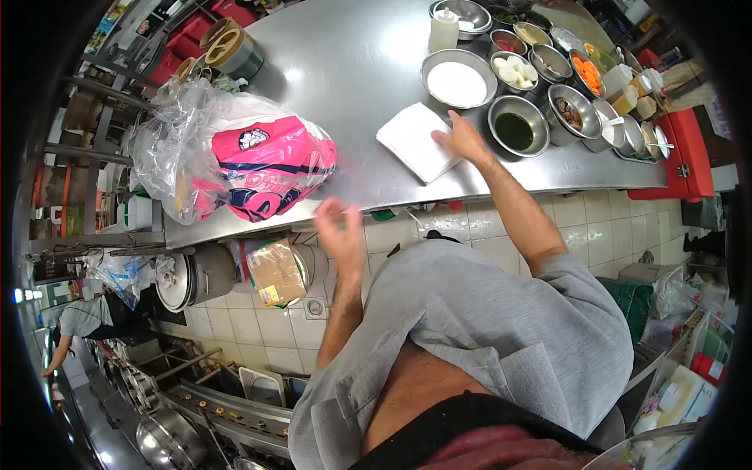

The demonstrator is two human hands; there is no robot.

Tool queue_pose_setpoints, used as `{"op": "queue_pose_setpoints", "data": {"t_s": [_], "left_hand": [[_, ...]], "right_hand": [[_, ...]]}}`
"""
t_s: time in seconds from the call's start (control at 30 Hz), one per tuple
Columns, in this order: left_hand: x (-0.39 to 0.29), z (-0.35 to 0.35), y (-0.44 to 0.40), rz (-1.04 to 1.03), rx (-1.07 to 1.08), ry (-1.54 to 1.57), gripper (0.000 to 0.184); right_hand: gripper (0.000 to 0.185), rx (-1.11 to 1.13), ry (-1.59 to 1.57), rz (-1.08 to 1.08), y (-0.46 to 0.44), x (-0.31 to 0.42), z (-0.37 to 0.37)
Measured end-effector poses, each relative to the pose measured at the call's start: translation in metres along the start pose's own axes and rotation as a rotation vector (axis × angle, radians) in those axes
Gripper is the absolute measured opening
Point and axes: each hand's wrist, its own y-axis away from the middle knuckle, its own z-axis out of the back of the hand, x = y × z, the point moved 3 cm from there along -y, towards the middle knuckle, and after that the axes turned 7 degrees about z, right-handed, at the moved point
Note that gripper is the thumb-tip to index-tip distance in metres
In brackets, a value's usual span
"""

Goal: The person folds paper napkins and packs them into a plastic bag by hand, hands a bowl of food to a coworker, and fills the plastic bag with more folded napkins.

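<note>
My right hand point(464, 139) rests on the right edge of a folded white stack point(415, 141), paper or cloth, I cannot tell which. Its thumb and fingers are spread over the top. Beside that hand stands a metal bowl of dark green liquid point(514, 129); just behind is a wider bowl of white contents point(458, 82). My left hand point(340, 235), slightly blurred, hangs in front of the table edge with fingers apart and nothing in them. Closest to it lies a clear plastic bag holding a pink and navy item point(266, 160).
Several metal bowls, one with orange pieces point(586, 74), crowd the right of the steel table point(345, 70). A squeeze bottle point(444, 31) and red box point(681, 153) stand there too. A cardboard piece point(276, 272) lies below left. Another person point(90, 317) works at far left.
</note>
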Motion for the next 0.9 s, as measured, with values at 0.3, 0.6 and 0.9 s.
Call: {"op": "queue_pose_setpoints", "data": {"t_s": [0.3,0.6,0.9], "left_hand": [[0.052,-0.128,-0.079,0.671,0.207,0.285,0.057],[0.054,-0.126,-0.08,0.659,0.255,0.293,0.037],[0.045,-0.124,-0.079,0.598,0.311,0.156,0.042]], "right_hand": [[0.077,0.493,-0.386,-0.142,-0.012,0.007,-0.017],[0.062,0.509,-0.983,-0.406,-0.003,-0.004,-0.042],[0.057,0.196,-0.728,-0.129,0.01,0.006,-0.027]]}}
